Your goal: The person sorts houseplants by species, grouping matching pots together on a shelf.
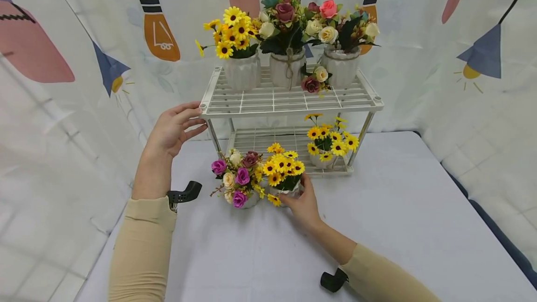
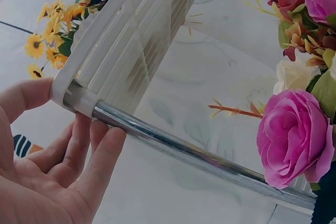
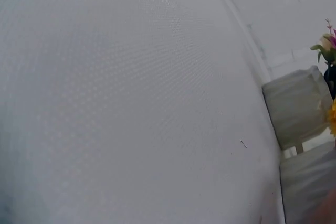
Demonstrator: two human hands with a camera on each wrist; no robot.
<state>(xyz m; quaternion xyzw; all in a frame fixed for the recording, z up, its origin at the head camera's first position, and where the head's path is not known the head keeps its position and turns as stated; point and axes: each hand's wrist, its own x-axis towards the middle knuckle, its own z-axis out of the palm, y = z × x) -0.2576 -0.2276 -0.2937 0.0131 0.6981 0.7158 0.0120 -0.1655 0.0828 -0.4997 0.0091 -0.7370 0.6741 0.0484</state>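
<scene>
My left hand [image 1: 171, 129] is at the front left corner of a white two-tier wire rack [image 1: 274, 110]. In the left wrist view, its thumb and fingers [image 2: 107, 150] pinch that corner and the top of the metal post [image 2: 178, 142]. In front of the lower tier, my right hand [image 1: 305, 204] grips a white pot of yellow daisies [image 1: 282, 167] from its right side. Touching it on the left stands a pot of purple and cream roses [image 1: 239, 178]. The right wrist view shows mostly tablecloth, with part of two pots [image 3: 299, 106] at its right edge.
On the upper tier stand a pot of yellow daisies [image 1: 242, 71] and two pots of mixed roses [image 1: 287, 66], [image 1: 340, 66]. Another daisy pot [image 1: 323, 158] sits at the right of the lower tier. A white cloth [image 1: 398, 218] covers the table; a printed curtain [image 1: 419, 69] hangs behind.
</scene>
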